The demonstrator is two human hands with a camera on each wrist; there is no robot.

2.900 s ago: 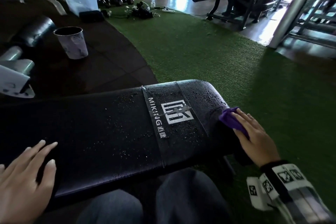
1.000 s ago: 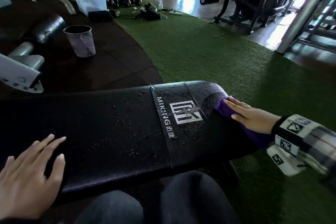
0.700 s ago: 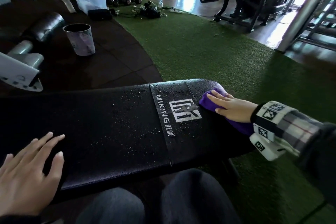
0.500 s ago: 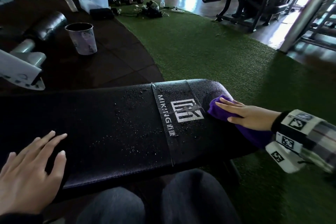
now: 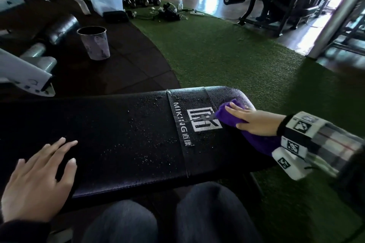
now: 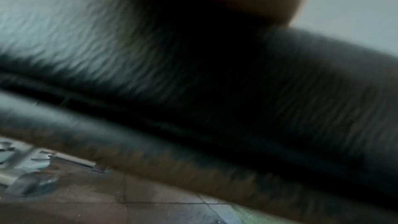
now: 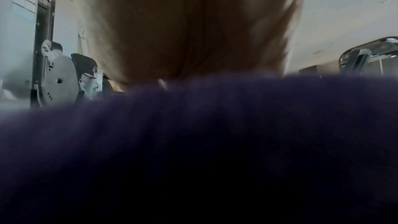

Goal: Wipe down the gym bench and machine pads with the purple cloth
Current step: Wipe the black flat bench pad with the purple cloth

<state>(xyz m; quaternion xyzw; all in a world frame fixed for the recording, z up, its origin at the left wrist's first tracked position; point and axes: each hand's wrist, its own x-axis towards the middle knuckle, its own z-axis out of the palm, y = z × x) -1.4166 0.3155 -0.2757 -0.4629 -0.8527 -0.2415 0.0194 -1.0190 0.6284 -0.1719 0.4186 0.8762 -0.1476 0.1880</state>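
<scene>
Right now the big black gym bench (image 5: 118,134) stretches across the green turf floor (image 5: 227,61), wet with little drops, and a white logo (image 5: 204,119) is printed near its rounded end. Both hands lie flat on it with straight fingers: the left hand (image 5: 37,181) rests bare on the near end, and the right hand (image 5: 254,121) presses the purple cloth (image 5: 229,116) down just beside the logo. Farther off, a gray cup (image 5: 94,43) stands on the dark floor.
</scene>
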